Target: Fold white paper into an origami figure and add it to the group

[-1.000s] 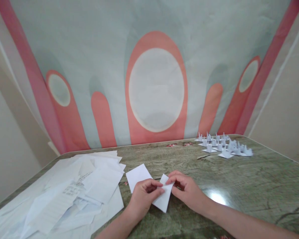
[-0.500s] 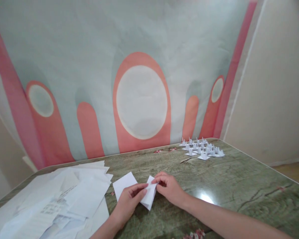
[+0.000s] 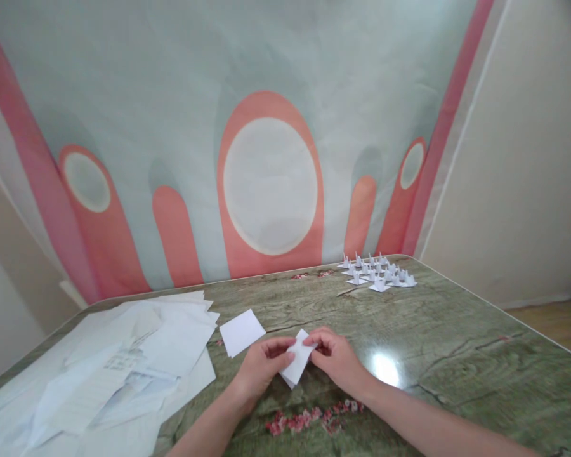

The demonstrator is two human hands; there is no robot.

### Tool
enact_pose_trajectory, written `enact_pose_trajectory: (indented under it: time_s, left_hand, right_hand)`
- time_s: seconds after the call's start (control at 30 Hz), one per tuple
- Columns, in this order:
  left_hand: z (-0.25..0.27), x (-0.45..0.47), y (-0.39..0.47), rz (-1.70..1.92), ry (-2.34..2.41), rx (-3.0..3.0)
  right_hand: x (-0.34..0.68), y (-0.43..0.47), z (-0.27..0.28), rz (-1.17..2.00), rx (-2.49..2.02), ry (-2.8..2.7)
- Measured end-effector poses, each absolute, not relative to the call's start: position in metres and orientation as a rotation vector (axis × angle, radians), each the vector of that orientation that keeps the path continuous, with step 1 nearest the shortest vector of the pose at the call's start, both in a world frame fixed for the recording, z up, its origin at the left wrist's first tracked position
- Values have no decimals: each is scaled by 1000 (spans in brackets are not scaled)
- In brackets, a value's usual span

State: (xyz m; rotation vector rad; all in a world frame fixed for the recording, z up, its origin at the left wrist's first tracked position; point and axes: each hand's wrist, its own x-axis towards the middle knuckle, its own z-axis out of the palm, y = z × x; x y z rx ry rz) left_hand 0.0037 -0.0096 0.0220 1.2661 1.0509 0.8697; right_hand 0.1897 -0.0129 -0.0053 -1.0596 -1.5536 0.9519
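Between my two hands is a small folded piece of white paper (image 3: 299, 363), held just above the table with its layers parting at the lower end. The thumb and fingers of my left hand (image 3: 266, 363) pinch its left edge. At its upper right corner, my right hand (image 3: 335, 357) grips it between thumb and fingertips. A flat white paper square (image 3: 242, 332) lies on the table beyond my left hand, apart from it. Several folded white paper cranes (image 3: 379, 274) stand grouped at the far right of the table.
A spread heap of white paper sheets (image 3: 99, 374), some with writing, covers the table's left side. The wood-patterned table (image 3: 447, 343) has printed pink flowers and a bright light reflection. Behind its far edge hangs a patterned backdrop (image 3: 271, 57).
The camera view has tilted and shifted slightly. My hands, still on the folded paper, have moved away from the paper square, which now shows whole. The folded paper has turned a little.
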Motion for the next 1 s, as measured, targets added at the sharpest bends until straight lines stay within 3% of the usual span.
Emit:
enact_pose_trajectory:
  time_s: [0.3, 1.0]
  left_hand:
    - [10, 3, -15, 853, 855, 1275]
    - [10, 4, -18, 889, 961, 1427]
  right_hand:
    - [195, -21, -6, 984, -1066, -1584]
    - [196, -25, -3, 974, -1086, -1651]
